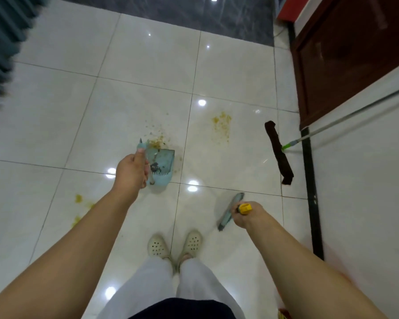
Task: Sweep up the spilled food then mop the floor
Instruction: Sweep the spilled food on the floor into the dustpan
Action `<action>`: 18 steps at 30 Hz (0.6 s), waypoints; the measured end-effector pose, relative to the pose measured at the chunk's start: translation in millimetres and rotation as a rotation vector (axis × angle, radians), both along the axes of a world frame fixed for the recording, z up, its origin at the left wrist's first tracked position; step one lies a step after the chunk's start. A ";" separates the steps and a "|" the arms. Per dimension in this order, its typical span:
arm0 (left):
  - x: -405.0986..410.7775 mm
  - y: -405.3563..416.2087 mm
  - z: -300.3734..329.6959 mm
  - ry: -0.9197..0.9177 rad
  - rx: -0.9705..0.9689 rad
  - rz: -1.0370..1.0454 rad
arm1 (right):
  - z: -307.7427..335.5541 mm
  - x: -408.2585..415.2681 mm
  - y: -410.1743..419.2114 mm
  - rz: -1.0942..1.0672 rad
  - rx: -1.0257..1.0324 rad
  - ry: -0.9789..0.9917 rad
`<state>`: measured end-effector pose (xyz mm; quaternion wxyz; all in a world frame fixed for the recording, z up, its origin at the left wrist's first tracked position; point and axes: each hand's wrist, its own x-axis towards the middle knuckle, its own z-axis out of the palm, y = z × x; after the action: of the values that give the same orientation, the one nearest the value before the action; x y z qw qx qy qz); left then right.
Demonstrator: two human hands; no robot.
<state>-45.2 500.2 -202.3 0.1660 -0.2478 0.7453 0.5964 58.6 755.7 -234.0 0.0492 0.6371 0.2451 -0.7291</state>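
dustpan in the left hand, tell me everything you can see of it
The dustpan is pale blue, plastic by the look, with a flat tray and a row of comb teeth along its near edge. A little dark debris lies inside. Its open lip faces away, at a patch of yellowish spilled food on the white tiled floor. The left hand grips its upright handle, whose blue top shows above the fingers. Whether the tray rests on the tile or hangs just above is unclear.

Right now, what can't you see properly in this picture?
Head view only:
- Broom handle: hidden by the right hand.
- Mop pole top: cut off at the right edge.
- Dustpan handle: covered by the left hand.
- Spilled food: too small to identify.
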 end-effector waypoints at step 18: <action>-73.9 -59.6 -1.7 -0.018 -0.026 0.138 | -7.8 -177.5 -97.0 0.027 -0.277 -0.034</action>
<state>-119.0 440.6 -204.1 0.1279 -0.3059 0.7326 0.5944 -118.9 658.7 -241.7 0.1507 0.6330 0.1500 -0.7444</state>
